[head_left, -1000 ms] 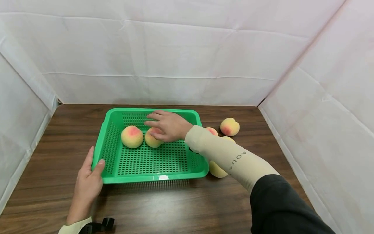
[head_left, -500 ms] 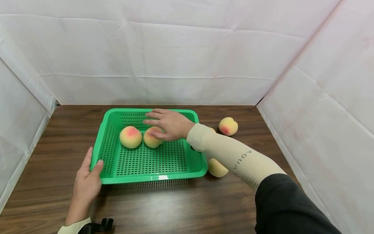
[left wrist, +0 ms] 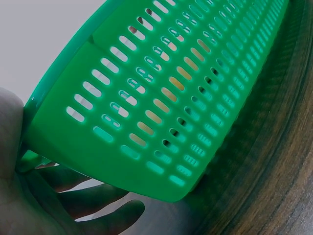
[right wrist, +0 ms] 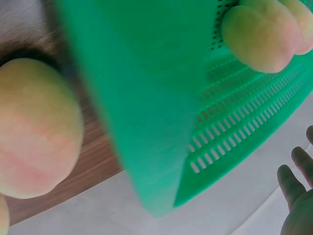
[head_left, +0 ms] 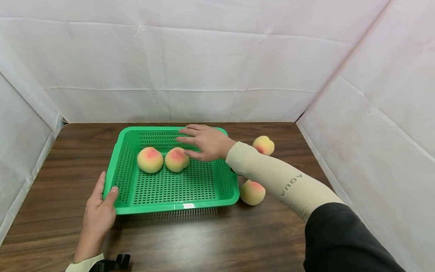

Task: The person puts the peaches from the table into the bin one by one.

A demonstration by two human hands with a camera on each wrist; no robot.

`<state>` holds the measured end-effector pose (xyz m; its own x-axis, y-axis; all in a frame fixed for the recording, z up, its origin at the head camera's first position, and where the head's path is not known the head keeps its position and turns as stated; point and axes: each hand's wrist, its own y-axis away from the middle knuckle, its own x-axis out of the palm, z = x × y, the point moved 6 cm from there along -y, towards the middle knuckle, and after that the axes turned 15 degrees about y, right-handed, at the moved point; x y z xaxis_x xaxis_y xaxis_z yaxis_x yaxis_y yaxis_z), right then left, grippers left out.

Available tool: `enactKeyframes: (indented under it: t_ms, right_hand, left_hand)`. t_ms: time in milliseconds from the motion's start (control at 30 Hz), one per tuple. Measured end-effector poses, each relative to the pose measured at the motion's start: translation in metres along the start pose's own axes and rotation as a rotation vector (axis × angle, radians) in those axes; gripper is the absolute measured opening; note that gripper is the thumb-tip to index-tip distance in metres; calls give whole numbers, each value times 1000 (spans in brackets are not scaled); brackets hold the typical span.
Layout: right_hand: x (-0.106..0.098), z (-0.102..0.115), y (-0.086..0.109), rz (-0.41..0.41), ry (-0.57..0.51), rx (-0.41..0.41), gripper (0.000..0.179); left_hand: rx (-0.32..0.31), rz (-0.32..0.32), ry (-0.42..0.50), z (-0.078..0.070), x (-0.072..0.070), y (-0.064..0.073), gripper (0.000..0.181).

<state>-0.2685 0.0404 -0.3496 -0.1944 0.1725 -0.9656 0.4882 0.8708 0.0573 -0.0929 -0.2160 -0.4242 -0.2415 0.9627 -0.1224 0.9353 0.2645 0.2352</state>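
Observation:
A green perforated plastic basket (head_left: 146, 208) stands on the wooden table, with two yellow-and-pink peaches inside: a left peach (head_left: 150, 160) and a right peach (head_left: 176, 160). At its front left corner my left hand (head_left: 99, 215) grips the rim, thumb over the edge; the left wrist view shows its fingers beneath the basket (left wrist: 112, 161). Over the back right of the basket my right hand (head_left: 209, 143) has its fingers spread and nothing in them. Its thumb is close to the right peach's edge. The right wrist view shows these fingers (right wrist: 291, 186) above the basket wall (right wrist: 127, 88).
Right of the basket lie more peaches: a near peach (head_left: 252, 192) by its front right corner and a far peach (head_left: 263, 145) farther back. The right sleeve (head_left: 272, 173) covers the area between them. White sheet walls (head_left: 217, 68) enclose the table's back and sides.
My right hand has let go of the right peach and moved slightly right and back, leaving the peach in the basket. My left hand keeps its grip on the rim.

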Motion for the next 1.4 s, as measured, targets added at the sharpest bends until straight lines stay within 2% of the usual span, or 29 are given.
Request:
enactKeyframes:
  t_ms: [300,600,900,1067,1233,1400]
  right_hand:
    - [11,-21,21,15,3,54,55]
    - [22,-47,50,33,24,125,56]
    - [39,-78,83,33,-10,227,55]
    - [51,-94,105,43,-14,294,55]
    - [60,-106,122,42,-33,327,55]
    - [72,-119,138,78,-46,395,56]
  left_hand:
    - [14,9,-1,0,-1,0,64]
    - [37,10,15,-2,0,0,64]
    - [9,14,-15,1,-1,-3,64]
    - [22,12,-2,0,-1,-1,64]
    - [26,2,4,1,-1,0,64]
    - [22,3,1,2,-1,-1,64]
